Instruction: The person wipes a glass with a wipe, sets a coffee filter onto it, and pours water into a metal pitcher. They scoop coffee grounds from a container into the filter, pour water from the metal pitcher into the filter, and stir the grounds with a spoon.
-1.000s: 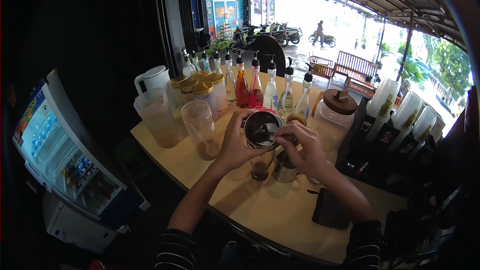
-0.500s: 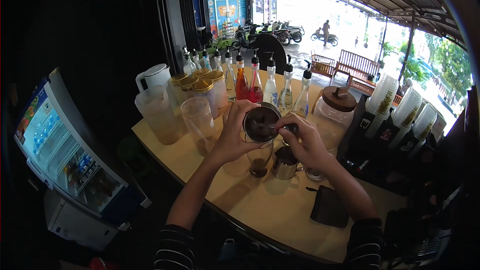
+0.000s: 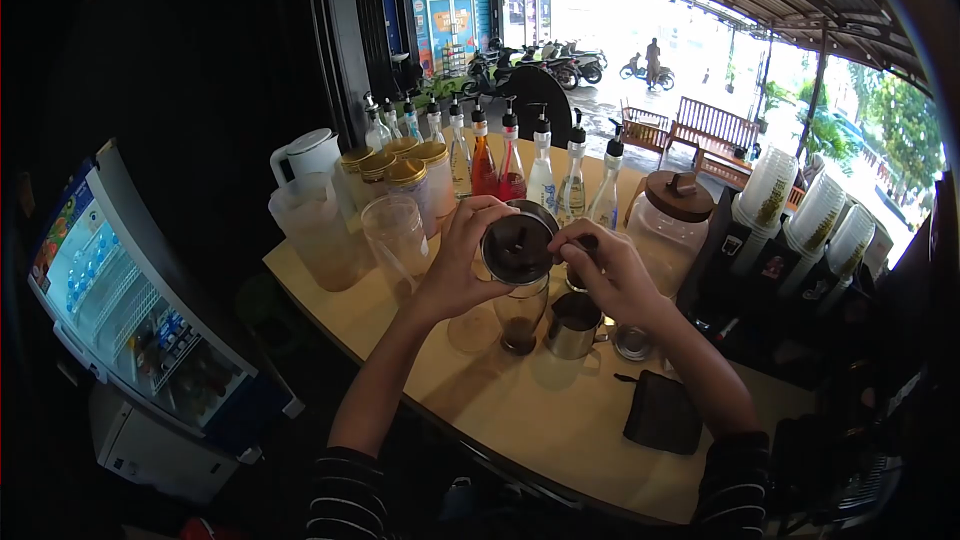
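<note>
My left hand is wrapped round a round metal container, tilted so that its dark inside faces me. At its right rim, my right hand has thumb and fingers pinched together; what they hold, if anything, I cannot make out. Below the container stands a clear glass with a little brown stuff at the bottom. A steel milk pitcher is just right of that glass. Further right sits a small round clear dish or glass.
Pump bottles line the table's far side. Gold-lidded jars, a plastic jug and a clear tub stand left. Right are a wooden-lidded jar, cup stacks and a black cloth or pouch.
The container has shifted slightly left and down in my left hand. My right hand has drawn back a little from its inside to the rim.
</note>
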Motion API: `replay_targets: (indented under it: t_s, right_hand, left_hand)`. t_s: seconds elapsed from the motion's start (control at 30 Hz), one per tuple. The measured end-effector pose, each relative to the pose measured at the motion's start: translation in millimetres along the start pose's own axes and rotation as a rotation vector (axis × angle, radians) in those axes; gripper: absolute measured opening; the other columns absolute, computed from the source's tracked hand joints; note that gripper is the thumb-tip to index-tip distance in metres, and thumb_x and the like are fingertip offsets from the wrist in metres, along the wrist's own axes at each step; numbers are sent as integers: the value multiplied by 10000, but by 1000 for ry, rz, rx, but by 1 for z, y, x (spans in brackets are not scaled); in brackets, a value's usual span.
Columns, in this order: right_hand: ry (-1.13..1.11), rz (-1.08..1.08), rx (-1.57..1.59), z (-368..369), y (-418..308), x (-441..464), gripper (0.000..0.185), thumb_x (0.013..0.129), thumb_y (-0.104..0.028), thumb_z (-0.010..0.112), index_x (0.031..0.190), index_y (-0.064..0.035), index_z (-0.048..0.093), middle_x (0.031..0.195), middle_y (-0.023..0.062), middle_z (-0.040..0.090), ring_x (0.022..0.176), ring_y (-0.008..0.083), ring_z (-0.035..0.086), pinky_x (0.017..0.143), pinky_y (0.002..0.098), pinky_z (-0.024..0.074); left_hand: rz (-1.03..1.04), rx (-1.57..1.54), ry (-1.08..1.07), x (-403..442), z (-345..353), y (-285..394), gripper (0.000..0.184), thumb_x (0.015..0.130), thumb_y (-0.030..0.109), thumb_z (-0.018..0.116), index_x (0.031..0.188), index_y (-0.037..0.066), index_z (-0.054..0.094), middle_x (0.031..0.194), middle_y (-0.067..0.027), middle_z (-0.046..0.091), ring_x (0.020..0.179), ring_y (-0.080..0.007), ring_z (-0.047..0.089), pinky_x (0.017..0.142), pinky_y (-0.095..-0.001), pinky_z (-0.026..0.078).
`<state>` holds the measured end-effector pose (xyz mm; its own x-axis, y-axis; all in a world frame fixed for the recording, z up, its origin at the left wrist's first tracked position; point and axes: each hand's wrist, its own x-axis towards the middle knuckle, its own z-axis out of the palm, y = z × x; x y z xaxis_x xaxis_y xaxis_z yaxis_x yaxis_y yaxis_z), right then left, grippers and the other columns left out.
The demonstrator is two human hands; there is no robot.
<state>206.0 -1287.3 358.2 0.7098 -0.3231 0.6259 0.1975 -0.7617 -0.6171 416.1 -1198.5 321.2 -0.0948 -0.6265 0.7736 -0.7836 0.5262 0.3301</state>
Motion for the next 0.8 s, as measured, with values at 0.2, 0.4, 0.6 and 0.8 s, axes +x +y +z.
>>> replay_targets:
  t_s: [0.2,0.4,0.6,0.8]
  right_hand:
    - [7,101,62,-1,3,0,93,927,-78,524,991,-23,564,814,97,644,761,178,643,683,293,470]
    - [21,-23,32,1,13,3,102,931,-93,523,995,-28,568,823,91,644,702,152,608,626,268,446]
    - [37,-13,36,1,16,3,105,934,-101,522,990,-23,563,827,79,639,616,111,543,541,248,396]
    - [57,-3,-7,-3,17,1,115,942,-108,513,1003,-21,556,820,77,635,548,80,499,494,240,360]
  left_hand:
    - [4,21,0,1,-2,-1,852,528,108,853,1267,88,430,1243,-111,401,1215,-285,418,1015,-391,365]
    - [14,-13,45,-1,5,-8,847,531,99,848,1266,92,426,1253,-110,399,1227,-286,410,1018,-394,368]
    - [12,8,46,0,7,-5,847,527,87,838,1267,99,427,1261,-115,398,1237,-298,401,1033,-390,353]
    - [-6,-18,82,1,11,-2,826,544,119,839,1262,105,432,1251,-113,414,1222,-309,400,1019,-412,346]
